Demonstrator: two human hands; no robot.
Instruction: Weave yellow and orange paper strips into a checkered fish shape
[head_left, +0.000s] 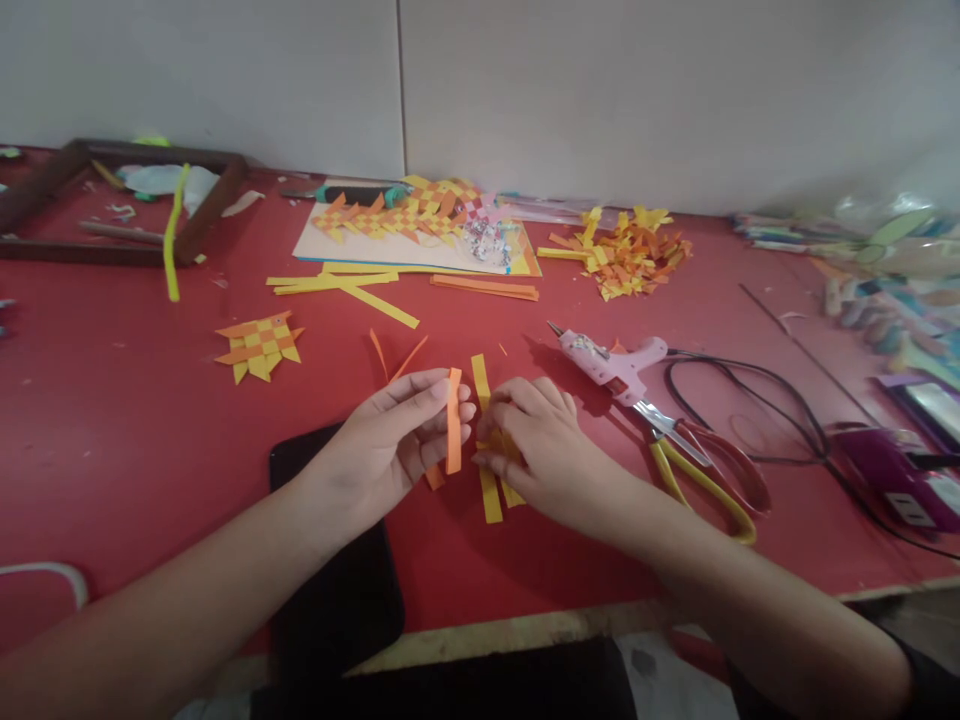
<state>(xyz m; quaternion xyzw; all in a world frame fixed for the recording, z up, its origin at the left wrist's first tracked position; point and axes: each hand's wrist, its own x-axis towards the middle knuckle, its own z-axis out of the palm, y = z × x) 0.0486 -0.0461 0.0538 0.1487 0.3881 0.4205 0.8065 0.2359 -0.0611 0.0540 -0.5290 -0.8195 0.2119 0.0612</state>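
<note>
Between thumb and fingers, my left hand (401, 425) pinches a folded orange paper strip (454, 420), held upright above the table. Close on its right, my right hand (536, 440) is curled over yellow paper strips (491, 495), its fingertips near or on them; whether it grips one is hidden. More orange strip ends show behind and below my left hand. A woven orange and yellow paper fish (261, 345) lies to the left. Beyond my hands are loose yellow strips (345, 285) and orange strips (484, 288).
A pink glue gun (611, 365) with a black cord and pliers (705, 490) lie to the right. A black phone (337, 570) sits under my left forearm. At the back are a brown frame (124, 250), a board (315, 250) with woven pieces, and a pile of paper scraps (637, 255).
</note>
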